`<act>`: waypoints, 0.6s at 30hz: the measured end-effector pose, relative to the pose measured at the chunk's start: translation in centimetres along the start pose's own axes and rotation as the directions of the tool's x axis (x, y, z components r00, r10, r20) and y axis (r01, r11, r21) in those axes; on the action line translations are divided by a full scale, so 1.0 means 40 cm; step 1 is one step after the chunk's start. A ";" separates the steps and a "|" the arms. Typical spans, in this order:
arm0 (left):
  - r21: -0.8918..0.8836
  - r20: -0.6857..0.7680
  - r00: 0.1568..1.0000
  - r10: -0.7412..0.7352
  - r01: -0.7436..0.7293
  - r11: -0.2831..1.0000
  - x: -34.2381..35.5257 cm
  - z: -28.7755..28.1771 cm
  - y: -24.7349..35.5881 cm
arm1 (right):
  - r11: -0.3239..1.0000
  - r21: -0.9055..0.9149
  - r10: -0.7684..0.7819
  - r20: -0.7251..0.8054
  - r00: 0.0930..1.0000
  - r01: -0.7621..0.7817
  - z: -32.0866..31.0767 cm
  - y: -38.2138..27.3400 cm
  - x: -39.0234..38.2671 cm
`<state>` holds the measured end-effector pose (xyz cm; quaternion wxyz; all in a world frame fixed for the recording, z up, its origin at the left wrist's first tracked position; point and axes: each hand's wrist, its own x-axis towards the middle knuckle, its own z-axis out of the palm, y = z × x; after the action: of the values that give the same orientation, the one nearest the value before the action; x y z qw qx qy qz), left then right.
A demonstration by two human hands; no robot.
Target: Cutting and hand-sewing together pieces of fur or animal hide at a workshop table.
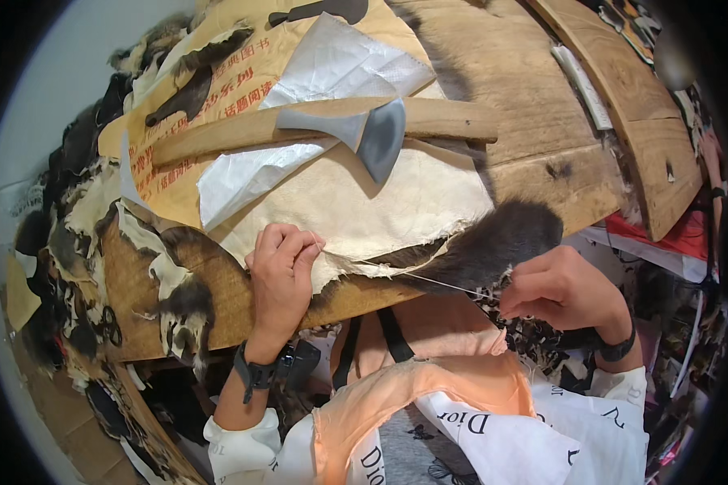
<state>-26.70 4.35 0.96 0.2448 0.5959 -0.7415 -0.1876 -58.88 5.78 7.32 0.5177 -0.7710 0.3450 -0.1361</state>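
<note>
Along the near edge of the wooden table [228, 314], left hand [285, 267] pinches the pelt [416, 194] at its rim, fingertips closed; right hand [562, 289], fingers curled nearly closed, has the taut white thread [449, 284]; pelt lies hide-side up, flared grey blade [383, 144] and wooden bar [453, 121] across its far side

I see my two bare hands [283, 271], one thin white thread [453, 286], one wide grey metal blade [382, 141] and one long brown wooden bar [218, 137].
</note>
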 end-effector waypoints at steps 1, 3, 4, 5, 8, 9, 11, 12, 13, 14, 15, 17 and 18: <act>0.001 0.026 0.998 -0.053 0.053 0.999 -0.003 0.000 -0.003 | 1.000 0.001 -0.008 0.004 1.000 0.008 -0.022 -0.011 -0.005; -0.002 0.049 0.994 -0.102 0.102 0.995 -0.003 0.003 -0.011 | 0.965 0.138 -0.241 0.126 0.962 0.223 -0.071 -0.029 -0.023; 0.006 0.040 0.997 -0.064 0.064 0.998 0.000 0.009 -0.010 | 0.779 0.504 -0.487 0.109 0.867 0.374 -0.077 -0.017 -0.028; 0.015 0.031 0.999 -0.028 0.027 1.000 0.003 0.012 -0.008 | 0.658 0.609 -0.587 0.046 0.808 0.443 -0.088 -0.028 -0.033; -0.115 0.090 0.996 -0.022 0.033 0.993 0.016 0.006 -0.020 | 0.519 0.691 -0.603 -0.121 0.789 0.503 -0.096 -0.033 -0.052; -0.119 0.092 0.996 -0.017 0.028 0.992 0.020 -0.001 -0.017 | 0.526 0.683 -0.523 -0.210 0.826 0.507 -0.094 -0.030 -0.065; -0.076 -0.019 1.000 0.018 -0.019 0.997 0.021 -0.027 -0.001 | 0.572 0.650 -0.460 -0.250 0.852 0.500 -0.083 -0.016 -0.078; -0.079 -0.017 1.000 0.022 -0.023 0.997 0.028 -0.031 0.009 | 0.625 0.612 -0.389 -0.294 0.873 0.484 -0.080 -0.011 -0.083; -0.269 0.152 0.986 0.075 -0.032 0.963 0.044 -0.032 0.027 | 0.599 0.636 -0.379 -0.312 0.871 0.488 -0.081 -0.005 -0.088; -0.448 0.305 0.938 0.162 -0.008 0.894 0.059 -0.025 0.040 | 0.615 0.620 -0.367 -0.322 0.873 0.487 -0.078 -0.005 -0.099; -0.477 0.378 0.909 0.174 0.030 0.878 0.064 -0.006 0.036 | 0.620 0.628 -0.293 -0.371 0.881 0.471 -0.075 -0.008 -0.113; -0.413 0.436 0.894 0.100 0.101 0.905 0.069 0.003 0.015 | 0.703 0.591 -0.147 -0.422 0.894 0.395 -0.082 -0.003 -0.130; -0.328 0.485 0.874 -0.004 0.186 0.926 0.075 0.005 0.006 | 0.834 0.476 -0.109 -0.353 0.929 0.279 -0.107 -0.011 -0.127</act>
<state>-27.49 1.48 1.36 0.1516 0.5117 -0.7002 -0.4743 -64.79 6.28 10.30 0.6280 -0.6032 0.2916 -0.3959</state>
